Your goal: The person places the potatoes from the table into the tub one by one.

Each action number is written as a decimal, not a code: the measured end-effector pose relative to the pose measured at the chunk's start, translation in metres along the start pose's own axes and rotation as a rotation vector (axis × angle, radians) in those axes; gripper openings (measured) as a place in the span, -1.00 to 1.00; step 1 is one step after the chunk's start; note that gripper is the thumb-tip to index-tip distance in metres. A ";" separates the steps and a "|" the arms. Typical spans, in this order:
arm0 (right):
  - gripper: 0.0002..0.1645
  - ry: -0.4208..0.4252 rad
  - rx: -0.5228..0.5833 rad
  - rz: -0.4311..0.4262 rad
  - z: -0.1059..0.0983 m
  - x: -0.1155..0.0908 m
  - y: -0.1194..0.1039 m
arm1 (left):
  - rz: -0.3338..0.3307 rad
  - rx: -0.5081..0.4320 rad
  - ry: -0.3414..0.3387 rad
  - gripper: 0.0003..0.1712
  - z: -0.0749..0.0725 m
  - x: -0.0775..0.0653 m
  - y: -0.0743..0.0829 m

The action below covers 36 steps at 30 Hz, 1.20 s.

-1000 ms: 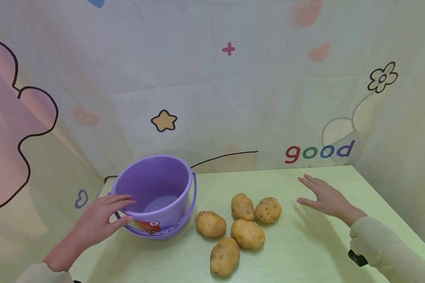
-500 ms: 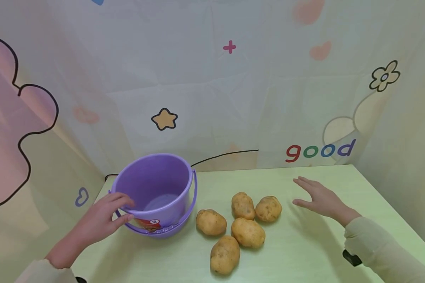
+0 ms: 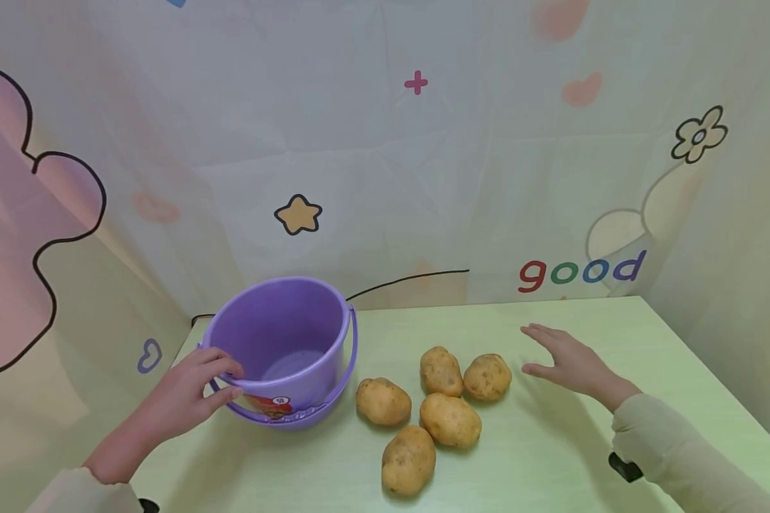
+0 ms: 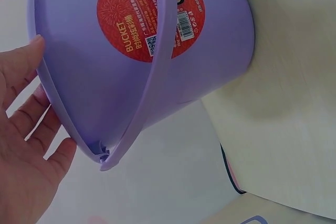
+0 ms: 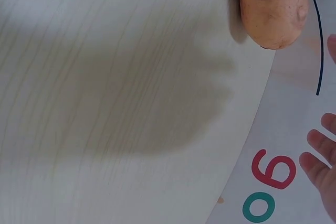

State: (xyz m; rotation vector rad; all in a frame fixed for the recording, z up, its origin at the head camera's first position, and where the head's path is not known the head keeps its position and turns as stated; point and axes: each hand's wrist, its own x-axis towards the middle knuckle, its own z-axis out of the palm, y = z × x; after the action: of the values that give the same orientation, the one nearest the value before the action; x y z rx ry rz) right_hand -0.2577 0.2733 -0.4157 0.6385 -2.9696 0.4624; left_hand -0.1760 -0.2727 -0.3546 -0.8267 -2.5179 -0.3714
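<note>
A purple bucket (image 3: 317, 388) stands on the left of the table, its handle hanging down at the front. My left hand (image 3: 189, 392) grips the near-left rim, fingers bent over it and thumb on the outside. The left wrist view shows the thumb on the rim (image 4: 55, 95) and a red label (image 4: 126, 19) on the bucket's wall. Several potatoes (image 3: 450, 422) lie loosely grouped to the right of the bucket. My right hand (image 3: 574, 365) hovers with extended fingers, right of the rightmost potato (image 3: 488, 377), touching nothing. One potato (image 5: 275, 6) also appears in the right wrist view.
The pale green table (image 3: 526, 456) ends at a printed cloth backdrop (image 3: 385, 178) just behind the bucket. Side cloth (image 3: 744, 285) hangs beyond the table's right edge. The bucket's inside shows nothing in it.
My right hand has moved left toward the potatoes. The fingers of my left hand have bent down over the bucket rim. The bucket and potatoes stay in place.
</note>
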 end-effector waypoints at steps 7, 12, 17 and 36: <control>-0.22 0.005 0.024 -0.005 0.005 0.002 -0.005 | -0.007 -0.025 -0.003 -0.72 -0.001 0.001 0.000; -0.24 0.008 0.047 0.004 0.009 0.003 -0.006 | -0.005 -0.020 -0.002 -0.73 -0.002 0.002 0.001; -0.26 0.010 0.113 -0.002 0.015 0.007 -0.006 | -0.001 -0.032 -0.010 -0.73 -0.002 0.002 0.001; -0.32 -0.032 0.399 0.023 0.029 0.018 -0.010 | -0.094 -0.093 -0.071 -0.75 -0.002 0.003 -0.001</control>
State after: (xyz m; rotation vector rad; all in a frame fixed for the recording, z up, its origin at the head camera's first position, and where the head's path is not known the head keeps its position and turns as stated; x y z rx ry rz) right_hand -0.2706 0.2487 -0.4381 0.6430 -2.9348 1.0723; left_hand -0.1776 -0.2731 -0.3513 -0.7704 -2.6289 -0.5021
